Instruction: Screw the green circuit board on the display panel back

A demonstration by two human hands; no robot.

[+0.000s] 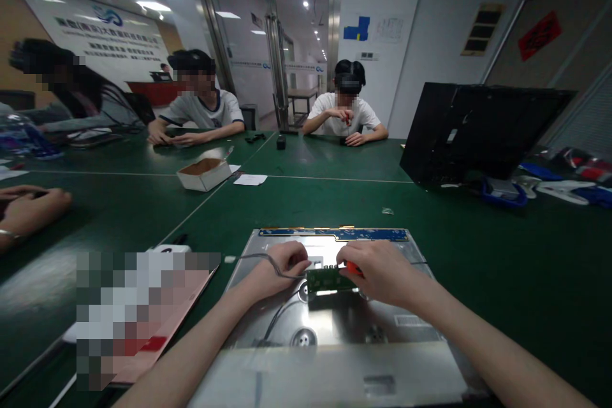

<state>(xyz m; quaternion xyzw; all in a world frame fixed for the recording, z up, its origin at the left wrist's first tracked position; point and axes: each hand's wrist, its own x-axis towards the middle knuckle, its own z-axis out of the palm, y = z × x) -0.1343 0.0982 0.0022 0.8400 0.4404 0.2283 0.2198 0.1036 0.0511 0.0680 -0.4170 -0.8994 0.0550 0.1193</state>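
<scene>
A silvery metal panel (pixel 329 325), the back of a flat display by its look, lies on the table before me. Over its middle is a small green circuit board (pixel 329 280), with a grey cable (pixel 262 255) running from its left end. My left hand (pixel 285 261) is closed at that end, fingertips curled together; whatever they pinch is hidden. At the board's right end my right hand (pixel 377 271) wraps round an orange-handled tool (pixel 354 268), most of it covered by the fingers. Along the panel's far edge runs a blue circuit strip (pixel 335 234).
A pixelated flat item with a pink edge (pixel 162 338) lies left of the panel. Farther off are an open white box (pixel 204 173), white paper (pixel 250 180) and a black monitor (pixel 478 134). Several people sit round the green table (pixel 502 255); one person's hand (pixel 36 210) rests at left.
</scene>
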